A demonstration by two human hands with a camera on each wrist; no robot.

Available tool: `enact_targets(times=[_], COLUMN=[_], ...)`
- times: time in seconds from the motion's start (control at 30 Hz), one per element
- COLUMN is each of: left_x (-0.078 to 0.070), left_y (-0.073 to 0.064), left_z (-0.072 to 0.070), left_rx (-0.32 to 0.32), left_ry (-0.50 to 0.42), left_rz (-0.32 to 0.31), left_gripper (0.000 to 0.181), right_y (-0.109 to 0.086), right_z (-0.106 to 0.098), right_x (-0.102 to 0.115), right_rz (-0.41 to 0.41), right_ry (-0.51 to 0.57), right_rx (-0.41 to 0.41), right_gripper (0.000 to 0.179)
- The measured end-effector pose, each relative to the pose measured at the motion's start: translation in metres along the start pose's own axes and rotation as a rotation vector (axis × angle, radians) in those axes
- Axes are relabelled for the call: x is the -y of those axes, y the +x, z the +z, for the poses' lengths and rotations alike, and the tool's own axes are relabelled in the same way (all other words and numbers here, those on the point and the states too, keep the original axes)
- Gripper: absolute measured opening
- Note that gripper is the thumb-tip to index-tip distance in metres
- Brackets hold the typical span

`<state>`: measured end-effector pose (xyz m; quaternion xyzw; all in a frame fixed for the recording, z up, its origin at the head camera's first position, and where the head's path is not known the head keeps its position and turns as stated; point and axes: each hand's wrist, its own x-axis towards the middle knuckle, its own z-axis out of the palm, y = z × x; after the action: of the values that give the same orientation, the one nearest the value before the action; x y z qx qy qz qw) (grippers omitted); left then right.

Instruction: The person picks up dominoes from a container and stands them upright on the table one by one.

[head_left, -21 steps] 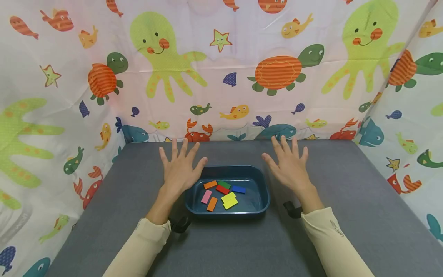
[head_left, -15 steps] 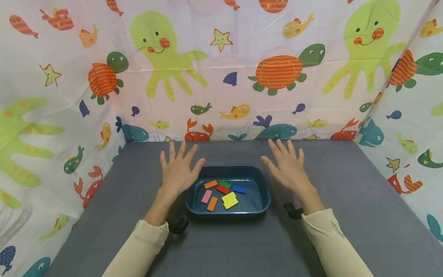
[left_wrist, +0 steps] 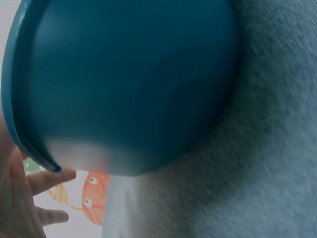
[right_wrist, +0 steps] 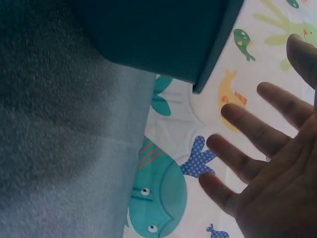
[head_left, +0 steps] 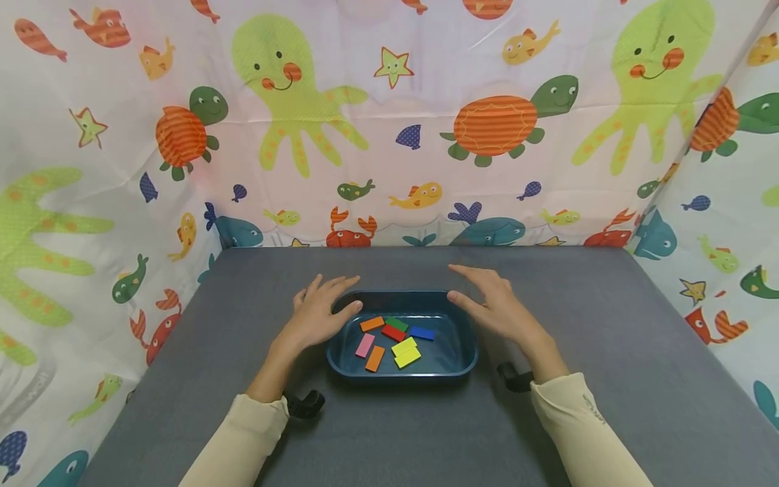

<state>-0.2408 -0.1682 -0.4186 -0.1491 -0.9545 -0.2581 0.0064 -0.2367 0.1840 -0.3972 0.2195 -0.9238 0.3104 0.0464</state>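
Note:
A dark blue tray [head_left: 402, 379] holds several small rectangular blocks: a pink block [head_left: 364, 345], a red block [head_left: 393, 333], a green block [head_left: 397, 324], a blue block [head_left: 422, 333], orange ones and yellow ones. My left hand [head_left: 318, 314] hovers at the tray's left end, fingers extended and thumb overlapping the rim. Off the right end, my right hand [head_left: 496, 308] has its fingers straight and holds nothing. The left wrist view shows the tray's outer wall [left_wrist: 133, 84] close up beside the hand's fingers [left_wrist: 47, 181]. Spread fingers [right_wrist: 252, 129] appear apart from the tray wall [right_wrist: 153, 34] in the right wrist view.
A grey cloth-covered table [head_left: 389, 439] lies under the tray. Behind it and along both sides hangs a white curtain [head_left: 365, 155] printed with sea animals. Black wrist straps [head_left: 305, 404] show below both hands.
Both hands have lowered and come closer to the tray's ends. Their fingers have tilted inward, from spread and pointing forward. The blocks keep their places in the tray.

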Motion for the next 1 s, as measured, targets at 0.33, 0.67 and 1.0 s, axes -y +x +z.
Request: enact_targets(times=[0.33,0.67,1.0], left_x=[0.026,0.042,0.046], left_y=[0.004,0.001,0.001], left_z=[0.014,0.021,0.021], left_rx=[0.123,0.176,0.204], left_ry=[-0.238,-0.455,-0.506], left_rz=[0.074,0.052,0.056], left_gripper=[0.064,0.064,0.064], right_y=[0.0,0.005,0.009], right_z=[0.01,0.024,0.039], right_x=[0.002,0.013,0.018], right_rz=[-0.019,-0.053,-0.081], right_ry=[0.098,0.137,0.166], right_rx=[-0.055,-0.046,-0.016], right_gripper=[0.051,0.045,0.052])
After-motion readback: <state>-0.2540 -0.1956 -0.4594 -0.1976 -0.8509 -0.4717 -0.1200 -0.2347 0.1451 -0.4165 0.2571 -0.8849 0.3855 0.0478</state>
